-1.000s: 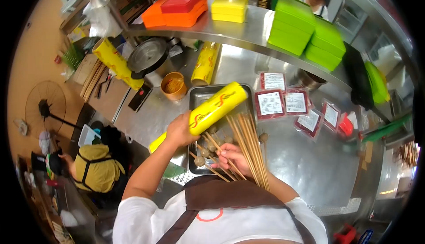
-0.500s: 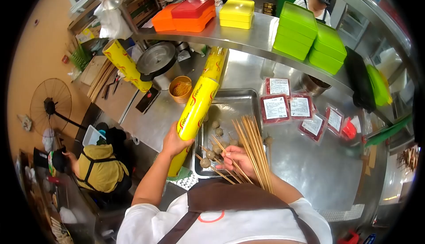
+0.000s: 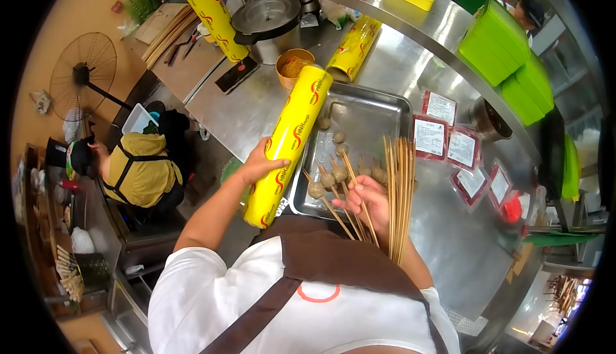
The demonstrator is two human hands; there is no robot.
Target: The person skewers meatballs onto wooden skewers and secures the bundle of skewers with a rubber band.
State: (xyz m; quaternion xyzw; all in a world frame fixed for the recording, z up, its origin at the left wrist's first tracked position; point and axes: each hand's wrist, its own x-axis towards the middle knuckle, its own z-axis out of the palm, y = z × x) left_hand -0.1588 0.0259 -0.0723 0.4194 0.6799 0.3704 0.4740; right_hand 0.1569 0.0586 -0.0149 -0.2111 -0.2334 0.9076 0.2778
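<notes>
My left hand (image 3: 264, 164) is wrapped around the lower half of a long yellow roll (image 3: 298, 120) with red printed lettering, tilted along the tray's left side. In my right hand (image 3: 369, 201) are thin wooden skewers, pinched between thumb and fingers, and a thick bundle of skewers (image 3: 399, 193) stands against its outer side. Brown balls, like meatballs (image 3: 316, 189), sit on the tips of several skewers beside the right hand. Below them lies a metal tray (image 3: 401, 100) with more balls in it. Part of the right palm is hidden by skewers.
Another yellow roll (image 3: 355, 49) lies behind the tray, and one stands tilted (image 3: 215, 19) beside a lidded pot (image 3: 266, 17). Labelled red packets (image 3: 430, 137) lie to the right. Green boxes (image 3: 494, 43) sit on the overhead shelf. A person in a yellow top (image 3: 144, 168) is at left.
The view has tilted and shifted, so the counter sits higher and further right. Both hands keep their hold; the skewer bundle now appears more upright.
</notes>
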